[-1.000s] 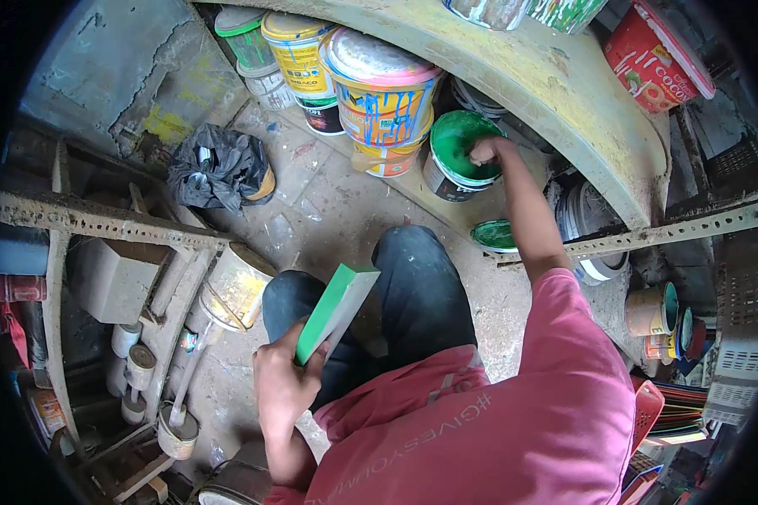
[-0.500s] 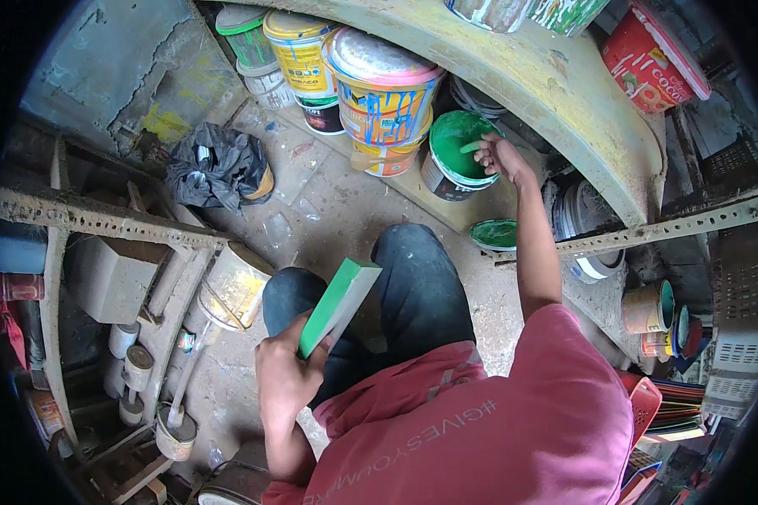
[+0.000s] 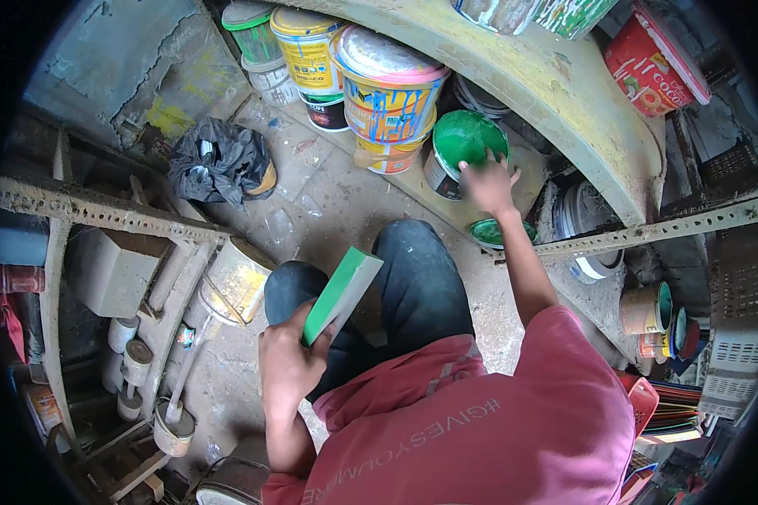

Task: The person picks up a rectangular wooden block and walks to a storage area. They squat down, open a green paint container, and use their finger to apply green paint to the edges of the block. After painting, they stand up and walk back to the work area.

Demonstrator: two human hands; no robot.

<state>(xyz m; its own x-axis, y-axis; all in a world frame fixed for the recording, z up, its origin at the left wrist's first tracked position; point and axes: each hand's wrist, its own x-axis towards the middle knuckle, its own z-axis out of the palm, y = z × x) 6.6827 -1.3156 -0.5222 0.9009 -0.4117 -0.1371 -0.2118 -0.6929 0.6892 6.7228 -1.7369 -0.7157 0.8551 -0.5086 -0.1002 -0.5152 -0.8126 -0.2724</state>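
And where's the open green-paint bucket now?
In the head view, the open green-paint bucket stands upper right of centre, beside the stacked orange tubs, the right hand at its near rim.

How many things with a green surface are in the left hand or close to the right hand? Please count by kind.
Block, in the left hand: 1
Open bucket, at the right hand: 1
Round lid, near the bucket: 1
Total: 3

Left grip (image 3: 291, 355) holds 1 green-sided block (image 3: 343, 293).
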